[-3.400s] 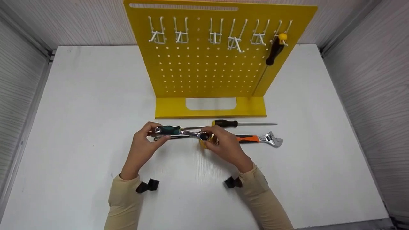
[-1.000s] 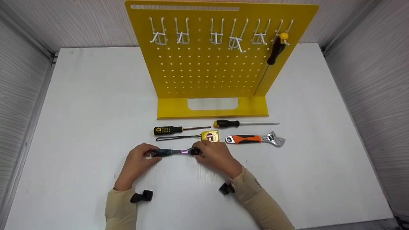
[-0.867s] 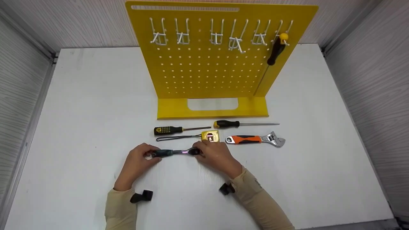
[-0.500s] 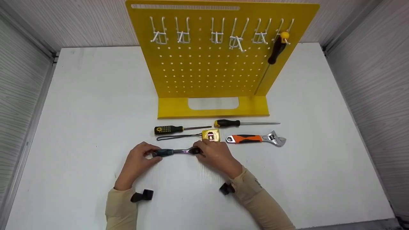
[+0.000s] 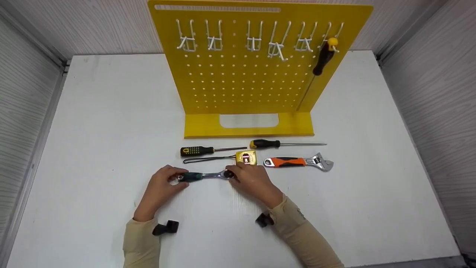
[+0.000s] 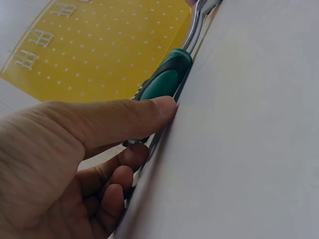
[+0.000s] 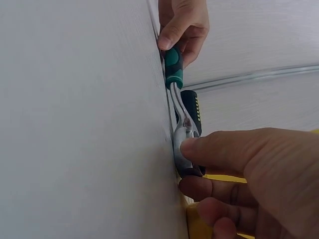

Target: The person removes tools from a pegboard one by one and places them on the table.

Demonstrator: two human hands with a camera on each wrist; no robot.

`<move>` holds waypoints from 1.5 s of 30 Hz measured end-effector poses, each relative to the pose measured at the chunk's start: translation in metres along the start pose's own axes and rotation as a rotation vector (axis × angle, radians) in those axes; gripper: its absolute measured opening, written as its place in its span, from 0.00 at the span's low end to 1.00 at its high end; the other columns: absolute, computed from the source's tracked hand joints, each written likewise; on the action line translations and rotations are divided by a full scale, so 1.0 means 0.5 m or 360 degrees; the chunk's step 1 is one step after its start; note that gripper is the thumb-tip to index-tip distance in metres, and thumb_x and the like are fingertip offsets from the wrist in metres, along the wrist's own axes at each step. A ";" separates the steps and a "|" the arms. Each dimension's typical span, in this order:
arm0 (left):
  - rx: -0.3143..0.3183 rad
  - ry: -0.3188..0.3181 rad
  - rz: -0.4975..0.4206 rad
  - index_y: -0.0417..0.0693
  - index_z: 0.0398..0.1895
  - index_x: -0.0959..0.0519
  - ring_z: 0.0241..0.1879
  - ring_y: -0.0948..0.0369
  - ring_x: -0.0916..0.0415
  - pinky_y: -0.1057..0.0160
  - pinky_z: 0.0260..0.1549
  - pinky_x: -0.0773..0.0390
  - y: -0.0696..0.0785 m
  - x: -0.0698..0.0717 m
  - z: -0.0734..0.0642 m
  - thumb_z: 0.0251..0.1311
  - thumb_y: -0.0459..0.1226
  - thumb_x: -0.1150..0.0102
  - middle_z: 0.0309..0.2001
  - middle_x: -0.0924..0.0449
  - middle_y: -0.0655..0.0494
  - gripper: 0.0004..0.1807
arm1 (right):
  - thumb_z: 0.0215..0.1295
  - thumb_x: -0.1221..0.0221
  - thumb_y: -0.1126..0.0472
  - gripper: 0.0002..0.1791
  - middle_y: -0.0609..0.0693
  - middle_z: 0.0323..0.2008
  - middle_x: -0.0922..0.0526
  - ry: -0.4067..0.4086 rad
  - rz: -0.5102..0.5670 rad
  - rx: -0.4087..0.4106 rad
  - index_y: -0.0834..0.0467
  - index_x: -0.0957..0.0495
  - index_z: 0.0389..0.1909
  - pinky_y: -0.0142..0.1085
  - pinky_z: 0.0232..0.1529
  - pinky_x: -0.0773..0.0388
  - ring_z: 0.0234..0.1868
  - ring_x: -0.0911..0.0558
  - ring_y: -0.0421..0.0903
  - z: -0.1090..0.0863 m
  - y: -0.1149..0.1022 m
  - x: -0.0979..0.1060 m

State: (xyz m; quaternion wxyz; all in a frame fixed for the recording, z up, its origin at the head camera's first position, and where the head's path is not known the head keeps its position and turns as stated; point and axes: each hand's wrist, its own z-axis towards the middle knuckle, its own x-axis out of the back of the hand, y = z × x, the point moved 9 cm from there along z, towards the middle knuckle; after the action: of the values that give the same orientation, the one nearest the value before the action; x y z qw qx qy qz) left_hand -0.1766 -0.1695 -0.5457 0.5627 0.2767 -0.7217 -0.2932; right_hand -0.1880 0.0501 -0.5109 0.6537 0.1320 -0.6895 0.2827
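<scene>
A ratchet wrench [image 5: 211, 175] with a green and black handle and a chrome head lies level, close to the white table. My left hand [image 5: 160, 190] pinches its handle end between thumb and fingers; in the left wrist view the thumb [image 6: 134, 117] presses on the green grip. At the other end my right hand [image 5: 253, 184] pinches the ratchet head, thumb [image 7: 214, 148] on the chrome in the right wrist view. Just beyond the right fingers sits a yellow tape measure [image 5: 246, 157] with a black strap. A black-and-yellow screwdriver [image 5: 197, 150] lies behind the ratchet.
A yellow pegboard [image 5: 241, 82] stands at the back with several white hooks [image 5: 277, 50]. One long screwdriver [image 5: 324, 59] hangs on its rightmost hook. Another screwdriver [image 5: 266, 143] lies before the base, and an orange-handled adjustable wrench [image 5: 288, 162] lies to the right.
Since the earliest frame both hands have brought the ratchet wrench toward me, from over the screwdriver and tape measure to in front of them. In the last half second it has rolled slightly.
</scene>
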 end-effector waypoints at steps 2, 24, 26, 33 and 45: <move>0.0005 -0.0003 -0.0004 0.49 0.47 0.16 0.40 0.58 0.29 0.58 0.44 0.28 0.000 0.000 0.000 0.51 0.34 0.31 0.39 0.22 0.53 0.17 | 0.60 0.36 0.53 0.17 0.46 0.38 0.15 0.0019 0.0023 0.0000 0.49 0.19 0.50 0.36 0.20 0.28 0.27 0.19 0.43 0.000 0.001 0.001; 0.0086 -0.0031 -0.0050 0.49 0.52 0.20 0.44 0.57 0.31 0.57 0.48 0.30 -0.009 0.002 0.000 0.53 0.37 0.31 0.47 0.23 0.51 0.21 | 0.62 0.40 0.59 0.16 0.47 0.37 0.15 -0.0070 0.0422 -0.0066 0.51 0.20 0.52 0.36 0.30 0.24 0.32 0.20 0.41 -0.002 0.029 0.002; 0.0085 -0.0030 -0.0048 0.49 0.52 0.20 0.43 0.57 0.31 0.59 0.46 0.30 -0.009 0.003 0.000 0.53 0.37 0.31 0.47 0.23 0.51 0.21 | 0.63 0.41 0.60 0.16 0.47 0.36 0.15 -0.0101 0.0484 -0.0074 0.51 0.20 0.52 0.36 0.32 0.24 0.32 0.20 0.41 -0.001 0.032 0.003; 0.0062 -0.0005 -0.0088 0.49 0.52 0.20 0.44 0.59 0.29 0.65 0.45 0.29 -0.010 0.008 0.001 0.53 0.37 0.30 0.49 0.22 0.51 0.21 | 0.64 0.41 0.60 0.18 0.46 0.33 0.16 -0.0111 0.0690 -0.0096 0.51 0.22 0.55 0.33 0.34 0.25 0.31 0.21 0.39 -0.001 0.046 0.016; -0.0006 0.0071 -0.0220 0.50 0.54 0.21 0.45 0.59 0.26 0.70 0.44 0.29 -0.004 0.020 0.001 0.52 0.39 0.29 0.49 0.19 0.54 0.24 | 0.64 0.39 0.60 0.21 0.48 0.35 0.17 -0.0075 0.1054 -0.0227 0.55 0.24 0.58 0.33 0.38 0.22 0.33 0.21 0.40 -0.002 0.090 0.035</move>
State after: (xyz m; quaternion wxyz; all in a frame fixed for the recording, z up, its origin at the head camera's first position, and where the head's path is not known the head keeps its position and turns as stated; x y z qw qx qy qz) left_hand -0.1789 -0.1781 -0.5406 0.5576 0.3311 -0.6877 -0.3265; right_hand -0.2137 0.0900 -0.5038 0.5180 -0.1386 -0.7278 0.4276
